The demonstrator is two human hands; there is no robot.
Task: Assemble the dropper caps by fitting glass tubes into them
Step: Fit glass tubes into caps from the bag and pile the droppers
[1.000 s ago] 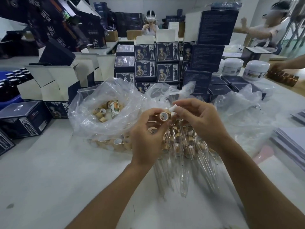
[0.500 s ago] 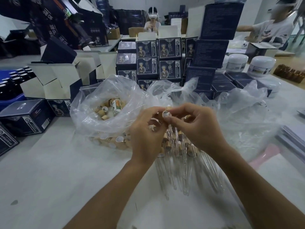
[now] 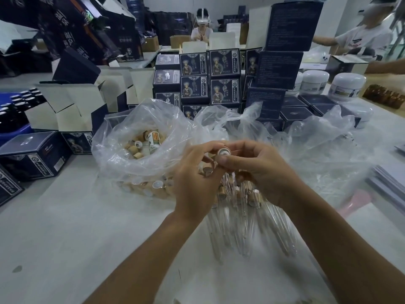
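Observation:
Both hands meet above the table's middle. My right hand [image 3: 260, 172] pinches a dropper cap [image 3: 224, 152] with a white rubber top between thumb and fingers. My left hand [image 3: 197, 181] curls its fingers round the same cap from the left and keeps another wood-coloured cap [image 3: 207, 170] in its palm. A glass tube [image 3: 230, 183] seems to hang down from the pinched cap. Under the hands lies a pile of finished droppers [image 3: 245, 222], glass tips towards me. A clear plastic bag [image 3: 122, 159] of loose wood-coloured caps [image 3: 135, 148] sits to the left.
Stacked dark blue product boxes [image 3: 210, 77] stand behind the bags, open white-lined boxes [image 3: 72, 106] at the left. White jars [image 3: 348, 86] and brown bottles [image 3: 383, 97] sit at the right. A second crumpled bag [image 3: 328, 154] lies right. Other people work at the back.
The two hands closed together on the cap and the white-topped piece went into it. The hands dropped slightly towards the dropper pile.

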